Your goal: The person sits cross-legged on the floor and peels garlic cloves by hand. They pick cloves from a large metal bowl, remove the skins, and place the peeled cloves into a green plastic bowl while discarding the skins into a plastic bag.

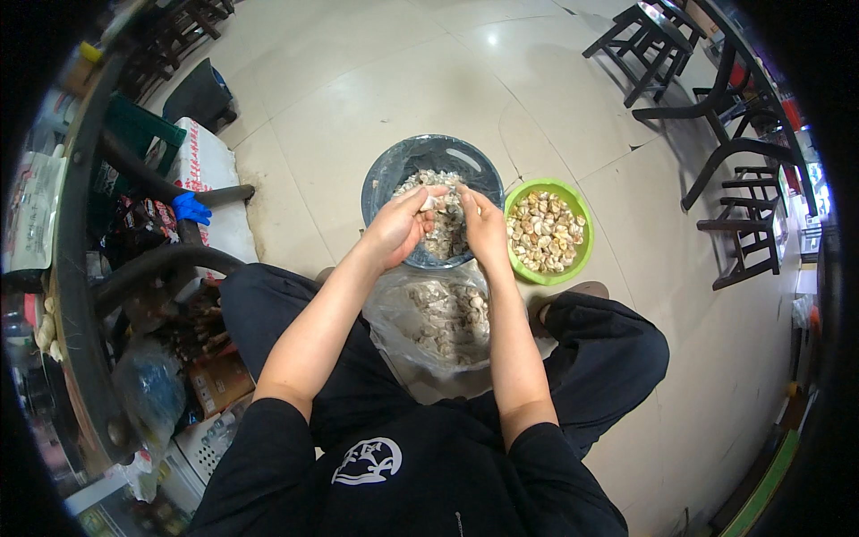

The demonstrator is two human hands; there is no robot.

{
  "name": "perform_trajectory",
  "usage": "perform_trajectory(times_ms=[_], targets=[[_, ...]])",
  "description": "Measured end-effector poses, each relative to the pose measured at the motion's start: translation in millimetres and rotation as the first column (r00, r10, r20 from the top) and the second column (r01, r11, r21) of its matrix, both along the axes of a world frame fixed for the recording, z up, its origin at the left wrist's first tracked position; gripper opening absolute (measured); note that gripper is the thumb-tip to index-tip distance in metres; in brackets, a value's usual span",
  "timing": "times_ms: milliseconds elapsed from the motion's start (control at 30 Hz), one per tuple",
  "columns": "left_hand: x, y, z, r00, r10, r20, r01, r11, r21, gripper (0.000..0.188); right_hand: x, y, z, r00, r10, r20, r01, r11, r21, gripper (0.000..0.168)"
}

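Observation:
Both my hands are raised over a dark round basin [376, 181] lined with clear plastic, which holds a heap of pale pieces that look like shells or peelings [446, 235]. My left hand [406, 225] has its fingers closed on a small whitish piece [428, 203]. The fingertips of my right hand [480, 221] are pinched close beside it; whether they hold anything is too small to tell. Right of the basin stands a green bowl [588, 235] of yellowish-white rounded pieces [545, 231], possibly shellfish. Nearer me, between my legs, lies an open clear plastic bag [389, 322] with more pale rounded pieces.
At left are a dark table with curved legs [168, 268], a white foam box [218, 181], a blue glove [191, 209] and a dark bin [198, 97]. Dark wooden stools [647, 40] stand at upper right, beside another table's curved legs [711, 111].

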State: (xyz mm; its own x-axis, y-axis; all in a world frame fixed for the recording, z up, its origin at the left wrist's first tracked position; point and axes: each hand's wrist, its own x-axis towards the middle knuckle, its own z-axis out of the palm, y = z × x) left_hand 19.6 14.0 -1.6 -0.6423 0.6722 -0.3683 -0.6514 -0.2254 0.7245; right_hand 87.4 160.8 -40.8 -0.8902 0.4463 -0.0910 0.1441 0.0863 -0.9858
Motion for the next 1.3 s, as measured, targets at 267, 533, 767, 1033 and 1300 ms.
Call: perform_trajectory(times_ms=[267, 533, 767, 1033, 1300], targets=[[21, 18, 6, 0.777, -0.1, -0.622, -0.193, 0.902, -0.386, 0.036, 2, -21, 6, 0.994, -0.045, -0.096, -0.087, 0.166, -0.982, 0.036], [18, 18, -1, 0.726, 0.058, -0.685, -0.363, 0.879, -0.31, 0.02, 4, -22, 4, 0.969, -0.042, -0.244, -0.216, 0.339, -0.916, 0.024], [27, 22, 15, 0.556, -0.036, -0.831, -0.456, 0.822, -0.341, 0.014, 5, -29, 10, 0.984, -0.121, -0.128, -0.098, 0.23, -0.968, 0.02], [-3, 7, 6, 0.534, -0.08, -0.842, -0.408, 0.848, -0.339, 0.028, 11, 47, -6, 0.949, -0.309, 0.063, 0.098, 0.098, -0.99, 0.023], [-4, -13, -20, 0.353, -0.447, -0.822, -0.376, 0.737, -0.562, 0.055, 92, 148, -134, 0.799, -0.527, 0.29, 0.199, 0.687, 0.699, 0.054]])
